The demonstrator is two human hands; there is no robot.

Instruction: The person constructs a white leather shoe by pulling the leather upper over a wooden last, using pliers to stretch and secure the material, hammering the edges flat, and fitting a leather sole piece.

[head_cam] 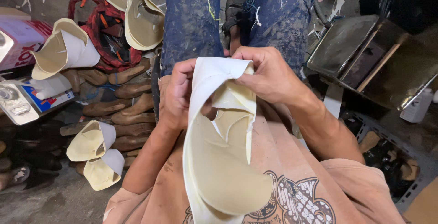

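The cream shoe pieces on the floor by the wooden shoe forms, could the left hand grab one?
Probably not right now. The left hand is gripping the cream upper together with the right hand. The floor pieces lie open on that side, with nothing blocking them.

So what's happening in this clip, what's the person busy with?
A seated person holds a cream and white shoe upper in both hands, over their lap. The left hand grips its left side near the top, and the right hand pinches the white top edge. More shoe uppers of the same kind lie on the floor to the left, next to a row of brown wooden shoe lasts. A dark metal tray sits to the right.
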